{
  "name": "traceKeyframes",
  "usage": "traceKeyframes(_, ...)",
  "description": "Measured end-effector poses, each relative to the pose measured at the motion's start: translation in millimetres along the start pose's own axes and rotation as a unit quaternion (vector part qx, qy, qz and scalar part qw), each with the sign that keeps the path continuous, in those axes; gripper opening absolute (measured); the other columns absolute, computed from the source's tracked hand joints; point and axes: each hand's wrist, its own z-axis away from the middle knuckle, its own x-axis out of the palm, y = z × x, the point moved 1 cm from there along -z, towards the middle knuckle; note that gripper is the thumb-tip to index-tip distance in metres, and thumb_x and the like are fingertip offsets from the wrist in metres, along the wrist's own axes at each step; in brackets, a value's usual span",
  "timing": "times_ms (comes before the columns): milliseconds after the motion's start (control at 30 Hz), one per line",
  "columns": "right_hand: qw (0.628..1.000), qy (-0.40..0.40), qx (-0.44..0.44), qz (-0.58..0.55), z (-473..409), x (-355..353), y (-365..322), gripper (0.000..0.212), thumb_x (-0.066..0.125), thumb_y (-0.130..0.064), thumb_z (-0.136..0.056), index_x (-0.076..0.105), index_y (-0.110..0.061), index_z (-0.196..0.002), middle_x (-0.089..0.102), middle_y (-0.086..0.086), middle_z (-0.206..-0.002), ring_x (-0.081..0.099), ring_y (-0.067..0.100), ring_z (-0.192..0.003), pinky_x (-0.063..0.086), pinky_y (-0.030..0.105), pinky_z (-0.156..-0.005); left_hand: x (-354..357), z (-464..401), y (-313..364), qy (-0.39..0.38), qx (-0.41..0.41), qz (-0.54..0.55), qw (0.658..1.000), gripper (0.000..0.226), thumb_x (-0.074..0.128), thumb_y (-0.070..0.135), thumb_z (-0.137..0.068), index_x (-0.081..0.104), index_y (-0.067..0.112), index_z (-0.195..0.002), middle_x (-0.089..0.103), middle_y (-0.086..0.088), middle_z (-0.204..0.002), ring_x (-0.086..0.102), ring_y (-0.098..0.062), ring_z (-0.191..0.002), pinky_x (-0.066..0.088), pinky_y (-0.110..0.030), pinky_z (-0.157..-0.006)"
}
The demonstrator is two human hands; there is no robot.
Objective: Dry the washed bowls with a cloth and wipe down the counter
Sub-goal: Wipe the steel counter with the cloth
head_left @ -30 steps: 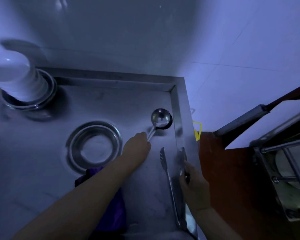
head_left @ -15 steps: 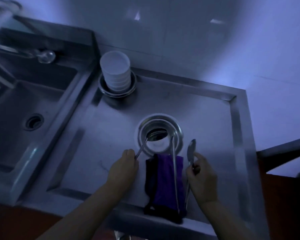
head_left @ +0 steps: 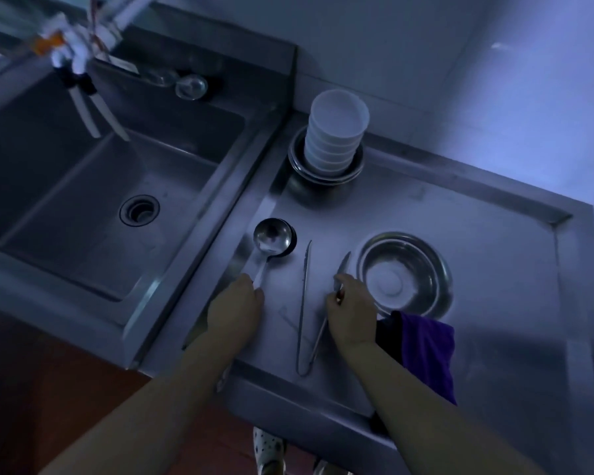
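Left hand [head_left: 235,305] grips the ladle [head_left: 271,240] handle; right hand [head_left: 352,308] pinches one arm of the tongs [head_left: 305,303]. Cloth [head_left: 426,351] lies on the bench [head_left: 494,214] beside the steel bowl [head_left: 405,274]. Risk: the cloth overhangs the front edge and could slip off.

Ladle [head_left: 272,237] left of tongs [head_left: 306,303], bowl [head_left: 403,274] right.

Both forearms bare, extended forward from the lower edge of view and converging slightly. Left hand [head_left: 235,305] knuckles up, fingers curled around the end of a ladle handle [head_left: 260,275], which projects forward past the fingertips. Right hand [head_left: 350,308] knuckles up, wrist roughly in line with the forearm, thumb and forefinger pinching one arm of a pair of tongs [head_left: 306,310], grip near mid-length. Hands level with each other, well apart.
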Motion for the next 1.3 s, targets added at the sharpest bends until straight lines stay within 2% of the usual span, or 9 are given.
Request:
traceKeyframes(167,1.0,0.001,0.018,0.007,-15,30,-12,0.03,0.056,-0.004,-0.086,0.059,-0.006,-0.116,0.056,0.011,-0.096,0.043,0.014,-0.073,0.024,0.02,-0.061,6,-23,-4,0.003,-0.006,-0.043,0.999,0.024,0.041,0.027,-0.096,0.051,0.007,-0.105,0.061,-0.014,-0.101,0.059,-0.034,-0.095,0.036,-0.034,-0.069)
traceKeyframes(333,0.999,0.01,0.027,0.016,-22,44,-16,0.028,0.057,-0.007,-0.088,0.058,-0.008,-0.115,0.054,0.008,-0.094,0.045,0.016,-0.071,0.025,0.021,-0.06,17,-32,-6,0.003,-0.005,-0.045,0.999,0.022,0.041,0.026,-0.096,0.05,0.008,-0.103,0.057,-0.01,-0.095,0.059,-0.032,-0.093,0.036,-0.033,-0.068)
traceKeyframes(533,1.0,-0.014,-0.005,0.0,-16,40,-16,0.035,0.057,-0.019,-0.092,0.055,-0.016,-0.127,0.05,0.0,-0.094,0.05,0.012,-0.075,0.041,0.025,-0.067,19,-33,-3,0.001,0.042,-0.078,0.996,0.024,0.044,0.028,-0.097,0.049,0.004,-0.099,0.061,-0.012,-0.1,0.062,-0.026,-0.087,0.037,-0.027,-0.061)
traceKeyframes(700,0.984,0.034,-0.111,0.137,24,-5,18,0.037,0.06,-0.004,-0.082,0.063,-0.005,-0.119,0.063,0.015,-0.096,0.059,0.034,-0.081,0.05,0.041,-0.068,12,-34,5,-0.015,0.082,-0.09,0.992,0.026,0.045,0.027,-0.097,0.049,0.002,-0.102,0.058,-0.015,-0.104,0.06,-0.028,-0.086,0.042,-0.032,-0.064)
traceKeyframes(767,0.967,0.075,-0.117,0.214,46,-29,46,0.036,0.052,-0.016,-0.083,0.066,-0.005,-0.115,0.063,0.019,-0.106,0.058,0.04,-0.094,0.045,0.046,-0.08,10,-32,7,-0.02,0.098,-0.114,0.988,0.027,0.044,0.027,-0.097,0.049,0.002,-0.104,0.057,-0.016,-0.107,0.06,-0.029,-0.087,0.046,-0.036,-0.068)
traceKeyframes(833,0.958,0.021,-0.048,0.282,66,-49,77,0.053,0.042,-0.037,-0.085,0.06,-0.01,-0.127,0.053,0.022,-0.13,0.046,0.044,-0.12,0.035,0.051,-0.099,8,-27,10,-0.005,0.101,-0.12,0.988,0.024,0.046,0.025,-0.096,0.05,0.002,-0.1,0.057,-0.017,-0.104,0.059,-0.03,-0.084,0.045,-0.037,-0.065)
traceKeyframes(900,0.941,-0.059,0.03,0.332,79,-61,103,0.068,0.028,-0.054,-0.084,0.041,-0.021,-0.142,0.03,0.016,-0.152,0.018,0.039,-0.141,0.015,0.057,-0.111,5,-18,16,0.037,0.107,-0.102,0.988,0.02,0.05,0.02,-0.091,0.05,0.002,-0.098,0.056,-0.017,-0.101,0.056,-0.031,-0.084,0.042,-0.036,-0.061)
traceKeyframes(1033,0.932,-0.085,0.099,0.338,83,-48,115,0.074,0.015,-0.063,-0.082,0.022,-0.031,-0.148,0.002,0.005,-0.158,-0.013,0.029,-0.142,-0.001,0.06,-0.111,5,6,34,0.089,0.158,-0.049,0.982,0.027,0.058,0.01,-0.085,0.055,0.001,-0.11,0.058,-0.016,-0.103,0.055,-0.032,-0.093,0.041,-0.036,-0.062)
traceKeyframes(1300,0.948,-0.113,0.023,0.297,72,22,56,0.073,0.024,-0.062,-0.084,0.009,-0.035,-0.15,-0.009,0.004,-0.157,-0.018,0.036,-0.142,-0.014,0.06,-0.109,27,42,56,0.044,0.208,-0.035,0.977,0.019,0.056,0.011,-0.088,0.06,0.006,-0.106,0.061,-0.011,-0.105,0.057,-0.029,-0.099,0.046,-0.037,-0.071)
